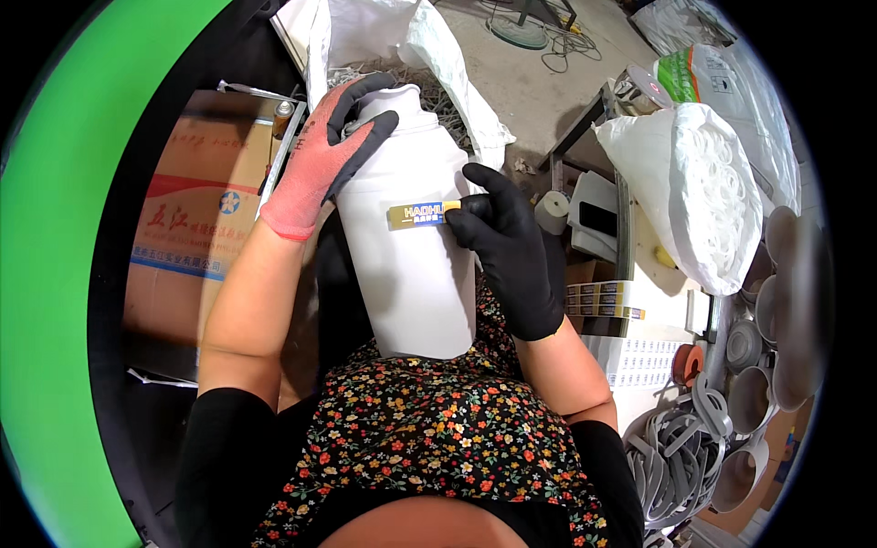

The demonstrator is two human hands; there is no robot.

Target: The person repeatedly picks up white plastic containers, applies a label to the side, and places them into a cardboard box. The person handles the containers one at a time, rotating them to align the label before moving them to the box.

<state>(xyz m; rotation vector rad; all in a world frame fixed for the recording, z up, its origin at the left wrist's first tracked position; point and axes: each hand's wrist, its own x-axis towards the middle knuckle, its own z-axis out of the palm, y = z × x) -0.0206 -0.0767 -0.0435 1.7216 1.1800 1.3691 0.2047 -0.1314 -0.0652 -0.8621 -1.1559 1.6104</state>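
Note:
A large pale plastic jug body (402,274) rests on my lap, its narrower neck pointing away from me. My left hand (333,146), in a pink glove with dark fingers, grips that neck with thumb and fingers. At the jug's upper side, my right hand (507,237) in a black glove pinches the right end of a small gold-and-blue label (416,216). The label lies flat against the wall of the jug, or just over it; I cannot tell how much of it is stuck.
Beyond the jug stands an open white sack (457,64) of grey pieces. A cardboard box (187,219) is at left. On the right bench are label strips (598,300), a phone (598,217), a sack of white rings (722,183) and a heap of grey handles (676,457).

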